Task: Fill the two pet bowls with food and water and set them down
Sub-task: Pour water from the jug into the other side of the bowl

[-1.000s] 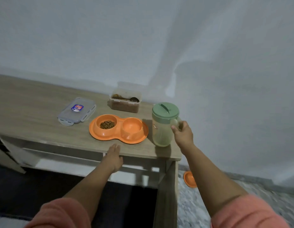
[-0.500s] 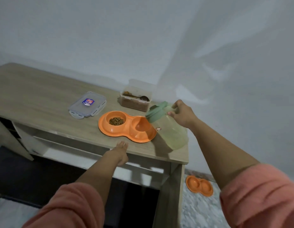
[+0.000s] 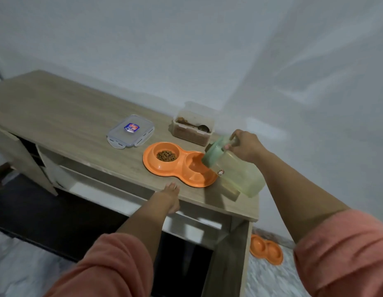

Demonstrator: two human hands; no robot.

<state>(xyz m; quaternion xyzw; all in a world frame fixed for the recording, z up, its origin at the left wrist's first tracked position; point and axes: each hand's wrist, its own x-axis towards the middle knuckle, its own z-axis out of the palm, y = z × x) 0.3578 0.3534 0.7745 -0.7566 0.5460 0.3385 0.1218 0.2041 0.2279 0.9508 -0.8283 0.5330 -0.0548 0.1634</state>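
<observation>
An orange double pet bowl [image 3: 151, 161] lies on the wooden table [image 3: 57, 116]. Brown kibble [image 3: 166, 156] fills its left cup; the right cup [image 3: 194, 166] is partly hidden behind the jug's lid. My right hand [image 3: 245, 144] grips the handle of a pale green water jug [image 3: 235, 170], which is tilted steeply with its green lid over the right cup. Whether water is flowing I cannot tell. My left hand [image 3: 170, 197] rests flat on the table's front edge, holding nothing.
An open food container [image 3: 193, 127] with a scoop stands by the wall, and its clear lid [image 3: 130, 130] lies to the left. A second orange double bowl [image 3: 266, 251] sits on the floor by the table's right leg. The table's right end is just past the jug.
My right hand has lifted the jug from upright and tipped it leftward over the right cup, steeper now than half a second ago. My left hand stayed on the table edge.
</observation>
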